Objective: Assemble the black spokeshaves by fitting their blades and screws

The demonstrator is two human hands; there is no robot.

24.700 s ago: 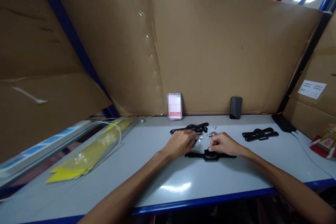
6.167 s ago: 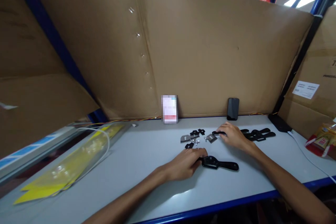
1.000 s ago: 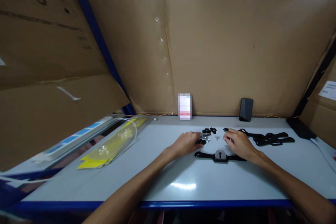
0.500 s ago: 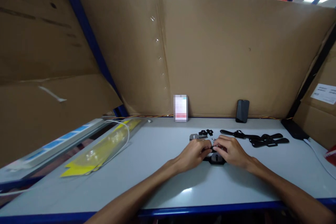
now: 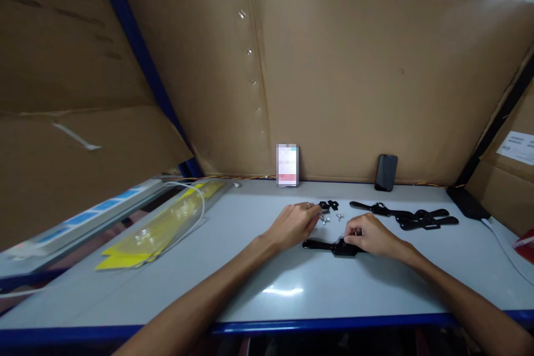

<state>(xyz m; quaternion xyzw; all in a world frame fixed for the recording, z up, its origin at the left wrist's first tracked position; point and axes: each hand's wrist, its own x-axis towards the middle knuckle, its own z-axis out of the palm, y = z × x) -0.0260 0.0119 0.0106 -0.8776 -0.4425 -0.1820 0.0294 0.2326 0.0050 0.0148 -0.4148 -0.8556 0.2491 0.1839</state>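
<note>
A black spokeshave [image 5: 323,245] lies level on the table in front of me, its left handle and middle body showing. My right hand [image 5: 369,233] is closed on it at the right of the body and covers the right handle. My left hand [image 5: 294,224] is farther back, fingers bent together beside small black caps [image 5: 332,205] and silver wing screws [image 5: 325,221]. Whatever lies between its fingertips is hidden. Another wing screw [image 5: 340,216] rests between the two hands.
More black spokeshaves [image 5: 429,219] lie in a pile at the right. A lit phone [image 5: 287,166] and a dark phone [image 5: 385,173] lean on the cardboard wall [image 5: 334,67]. A yellow-and-clear plastic bag [image 5: 162,231] and a power strip [image 5: 100,211] are at left.
My hands have moved apart. The left went back and left to the small parts, where a grey plate lay before; the right stays at the spokeshave, whose left handle now shows.
</note>
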